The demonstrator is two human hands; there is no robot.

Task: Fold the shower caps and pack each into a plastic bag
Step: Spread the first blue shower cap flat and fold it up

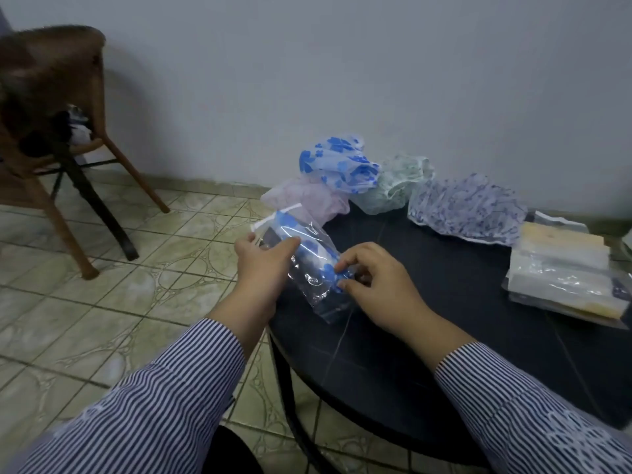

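Both hands work on 1 clear plastic bag [309,268] in the middle of the frame, at the left edge of the round dark table [461,285]. The left hand [263,258] holds the upper, open end of the bag, thumb on one side and fingers on the other. The right hand [372,278] pinches the lower part of the bag with curled fingertips, where the folded blue shower cap [307,249] shows through the plastic. This cap seems to be already inside, or almost; I cannot tell if a part of it is outside the mouth, because the white strip at the top is partly hidden by the left hand.

My judgement: the step in hand is the packing of this cap, near its end. The next move probably calls for pushing the cap fully down, pressing the air out, and closing the flap, with 1 hand keeping the bag steady. The thin plastic is slippery, so a firm pinch is needed.

Behind the bag, in the upper middle, lie 4 loose caps: a pink cap [307,200], a blue-flowered cap [338,165], a pale green cap [396,183] and a purple-patterned cap [468,206]. They are not folded yet. At the right edge of the frame is a stack of packets [561,278]. A wooden chair [51,97] stands at the upper left.
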